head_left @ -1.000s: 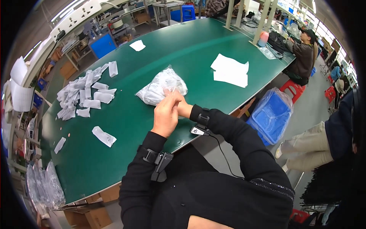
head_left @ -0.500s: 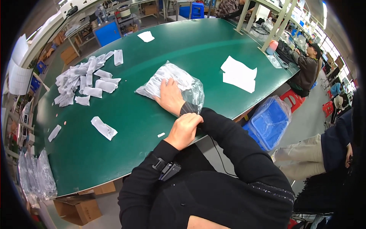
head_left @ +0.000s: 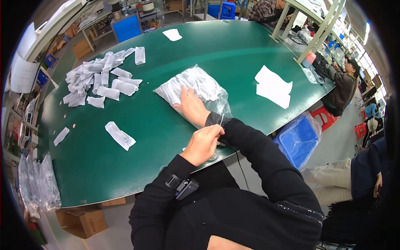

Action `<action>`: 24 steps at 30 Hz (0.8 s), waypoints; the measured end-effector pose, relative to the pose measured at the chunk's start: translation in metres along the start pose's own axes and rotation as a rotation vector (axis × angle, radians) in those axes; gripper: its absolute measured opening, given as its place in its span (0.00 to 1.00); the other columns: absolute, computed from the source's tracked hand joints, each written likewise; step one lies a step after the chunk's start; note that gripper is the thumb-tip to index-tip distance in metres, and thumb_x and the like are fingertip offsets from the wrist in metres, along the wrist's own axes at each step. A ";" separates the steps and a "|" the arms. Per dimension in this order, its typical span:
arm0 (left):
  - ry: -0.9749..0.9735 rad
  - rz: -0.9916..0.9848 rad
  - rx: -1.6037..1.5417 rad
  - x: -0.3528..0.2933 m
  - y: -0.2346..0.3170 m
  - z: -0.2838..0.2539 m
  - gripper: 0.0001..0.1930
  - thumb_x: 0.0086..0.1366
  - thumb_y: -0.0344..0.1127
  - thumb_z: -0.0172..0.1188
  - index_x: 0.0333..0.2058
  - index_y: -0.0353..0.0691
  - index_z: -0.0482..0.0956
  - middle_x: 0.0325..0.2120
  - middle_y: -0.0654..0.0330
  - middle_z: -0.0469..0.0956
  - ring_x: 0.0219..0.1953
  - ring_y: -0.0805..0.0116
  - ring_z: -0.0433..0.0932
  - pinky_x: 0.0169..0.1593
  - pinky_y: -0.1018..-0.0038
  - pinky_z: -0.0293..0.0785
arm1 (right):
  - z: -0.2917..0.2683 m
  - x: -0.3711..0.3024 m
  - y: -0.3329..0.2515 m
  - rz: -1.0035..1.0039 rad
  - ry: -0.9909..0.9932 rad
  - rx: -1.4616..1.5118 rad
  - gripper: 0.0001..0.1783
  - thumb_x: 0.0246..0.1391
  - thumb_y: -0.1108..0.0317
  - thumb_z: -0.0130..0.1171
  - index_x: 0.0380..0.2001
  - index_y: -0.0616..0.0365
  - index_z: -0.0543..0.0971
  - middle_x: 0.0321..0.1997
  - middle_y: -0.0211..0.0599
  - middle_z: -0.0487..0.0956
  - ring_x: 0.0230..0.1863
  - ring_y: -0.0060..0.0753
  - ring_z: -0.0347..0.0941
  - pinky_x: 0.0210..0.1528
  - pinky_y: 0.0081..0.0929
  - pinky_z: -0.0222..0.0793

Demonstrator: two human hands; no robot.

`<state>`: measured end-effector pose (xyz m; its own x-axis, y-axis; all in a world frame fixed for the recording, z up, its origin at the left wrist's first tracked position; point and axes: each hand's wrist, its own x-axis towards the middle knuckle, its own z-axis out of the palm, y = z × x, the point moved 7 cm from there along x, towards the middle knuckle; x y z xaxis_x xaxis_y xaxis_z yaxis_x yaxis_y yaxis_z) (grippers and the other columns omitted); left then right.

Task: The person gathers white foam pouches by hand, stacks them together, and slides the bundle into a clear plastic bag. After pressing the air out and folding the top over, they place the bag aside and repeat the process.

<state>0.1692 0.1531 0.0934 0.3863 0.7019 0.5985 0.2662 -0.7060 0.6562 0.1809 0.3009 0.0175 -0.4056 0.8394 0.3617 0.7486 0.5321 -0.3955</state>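
Note:
A clear plastic bag [head_left: 223, 109] lies on the green table in front of me, filled with small white cloth-like pieces [head_left: 196, 82]. My right hand [head_left: 192, 107] reaches into the bag's mouth, film passing over its wrist. Its fingers are stretched out against the white pieces, gripping none that I can see. At the right wrist, my left hand [head_left: 202, 143] is closed, pinching the edge of the bag. Its fingertips draw the film toward me. One loose white piece [head_left: 120, 136] lies on the table to the left of my hands.
A heap of white pieces [head_left: 93, 77] covers the table's far left. White sheets [head_left: 273, 86] lie to the right. Packed clear bags [head_left: 37, 183] hang at the left edge. A blue bin [head_left: 298, 139] stands beyond the right edge; a seated person [head_left: 343, 87] is farther right.
My right hand and the bag have shifted slightly; the right fingers reach deeper among the white pieces. The left hand keeps its pinch on the bag's edge. The whole view has turned a little.

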 end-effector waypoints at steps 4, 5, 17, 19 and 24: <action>0.042 -0.113 0.094 -0.009 -0.008 -0.031 0.10 0.57 0.20 0.57 0.39 0.36 0.74 0.26 0.53 0.77 0.29 0.58 0.79 0.33 0.70 0.75 | -0.011 -0.008 -0.016 -0.222 0.098 0.026 0.37 0.53 0.59 0.61 0.57 0.71 0.58 0.41 0.66 0.74 0.34 0.68 0.75 0.42 0.51 0.72; 0.075 -0.158 0.121 -0.014 -0.011 -0.041 0.10 0.58 0.20 0.57 0.39 0.36 0.74 0.26 0.53 0.77 0.29 0.58 0.79 0.33 0.70 0.75 | -0.007 -0.006 -0.005 0.018 -0.071 0.000 0.30 0.52 0.65 0.59 0.52 0.72 0.61 0.38 0.66 0.75 0.35 0.65 0.76 0.38 0.49 0.73; -0.029 -0.275 0.051 -0.030 -0.027 -0.044 0.18 0.58 0.30 0.62 0.48 0.41 0.73 0.29 0.56 0.75 0.28 0.58 0.76 0.34 0.68 0.73 | -0.004 -0.001 0.006 -0.255 -0.125 -0.006 0.11 0.51 0.74 0.52 0.39 0.63 0.68 0.35 0.57 0.74 0.36 0.61 0.74 0.37 0.51 0.69; 0.063 -0.335 0.382 -0.050 -0.033 -0.095 0.20 0.58 0.34 0.62 0.50 0.43 0.73 0.32 0.55 0.75 0.33 0.56 0.76 0.36 0.65 0.73 | -0.029 -0.043 0.019 -0.596 -0.249 -0.074 0.12 0.50 0.72 0.54 0.38 0.65 0.68 0.39 0.55 0.72 0.39 0.60 0.72 0.42 0.49 0.69; 0.262 -0.871 0.974 -0.147 -0.095 -0.241 0.26 0.60 0.44 0.61 0.55 0.42 0.68 0.47 0.46 0.72 0.47 0.51 0.73 0.44 0.61 0.74 | -0.152 -0.065 -0.042 -0.265 -1.094 -0.200 0.11 0.53 0.64 0.60 0.33 0.62 0.77 0.30 0.49 0.78 0.32 0.49 0.76 0.36 0.41 0.71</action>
<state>-0.1256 0.1396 0.0538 -0.3818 0.8755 0.2963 0.8992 0.2777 0.3382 0.2552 0.2068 0.1390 -0.7289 0.4018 -0.5543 0.6020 0.7618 -0.2393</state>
